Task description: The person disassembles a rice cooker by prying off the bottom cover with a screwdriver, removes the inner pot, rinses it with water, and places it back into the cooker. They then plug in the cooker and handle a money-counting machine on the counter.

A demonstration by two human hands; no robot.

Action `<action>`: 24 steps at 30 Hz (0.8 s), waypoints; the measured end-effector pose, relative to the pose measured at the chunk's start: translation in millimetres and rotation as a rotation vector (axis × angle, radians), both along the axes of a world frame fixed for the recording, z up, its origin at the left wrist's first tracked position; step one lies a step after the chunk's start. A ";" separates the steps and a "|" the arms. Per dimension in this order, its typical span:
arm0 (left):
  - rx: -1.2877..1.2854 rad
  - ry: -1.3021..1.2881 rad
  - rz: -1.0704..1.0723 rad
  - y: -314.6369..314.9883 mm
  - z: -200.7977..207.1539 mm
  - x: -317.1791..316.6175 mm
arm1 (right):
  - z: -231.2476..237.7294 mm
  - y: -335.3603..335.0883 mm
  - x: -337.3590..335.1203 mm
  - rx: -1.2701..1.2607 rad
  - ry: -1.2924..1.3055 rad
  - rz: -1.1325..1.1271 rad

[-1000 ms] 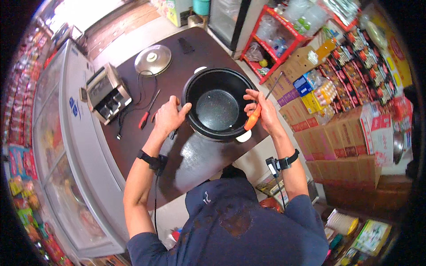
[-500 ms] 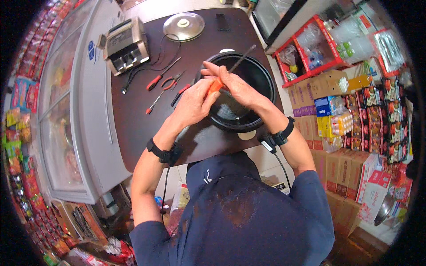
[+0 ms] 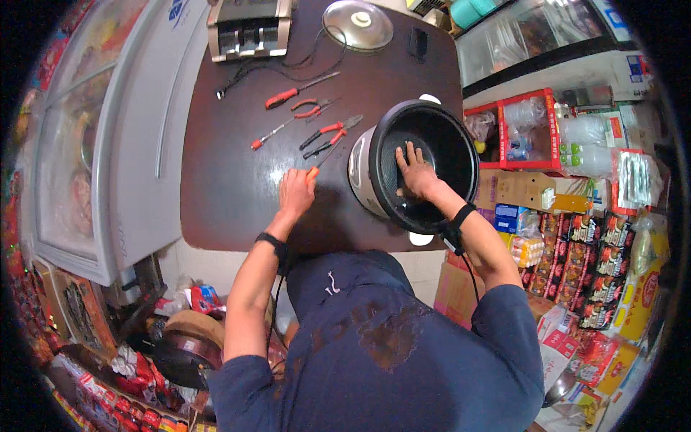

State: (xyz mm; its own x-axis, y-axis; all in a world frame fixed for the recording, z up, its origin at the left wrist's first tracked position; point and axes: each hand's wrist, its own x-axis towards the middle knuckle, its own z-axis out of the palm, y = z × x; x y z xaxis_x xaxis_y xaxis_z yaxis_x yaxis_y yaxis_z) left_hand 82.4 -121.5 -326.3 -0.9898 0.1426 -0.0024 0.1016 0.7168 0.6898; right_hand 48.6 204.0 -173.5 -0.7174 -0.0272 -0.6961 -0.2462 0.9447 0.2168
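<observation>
Gripping an orange-handled screwdriver (image 3: 313, 173), left hand (image 3: 296, 193) flanks the white, round, black-lined cooker (image 3: 360, 173); right hand (image 3: 418, 176), spread open inside, likely steadies it.

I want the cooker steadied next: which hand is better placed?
Probably the right: the right hand is inside the black-lined cooker, fingers spread, while the left hand is occupied, holding an orange-handled screwdriver.

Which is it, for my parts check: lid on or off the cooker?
Off: the lid lies on the table, apart from the cooker.
</observation>
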 end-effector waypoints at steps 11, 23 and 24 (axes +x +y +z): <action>0.837 -0.694 0.066 67.0 27.0 -36.8 | 6.6 13.5 -50.9 -0.127 -0.394 -0.154; 0.723 -0.799 0.021 82.9 17.3 -50.2 | 0.5 23.0 -42.8 -0.226 -0.301 -0.264; 0.702 -0.794 0.024 83.6 15.8 -50.3 | 1.5 23.2 -42.4 -0.229 -0.306 -0.261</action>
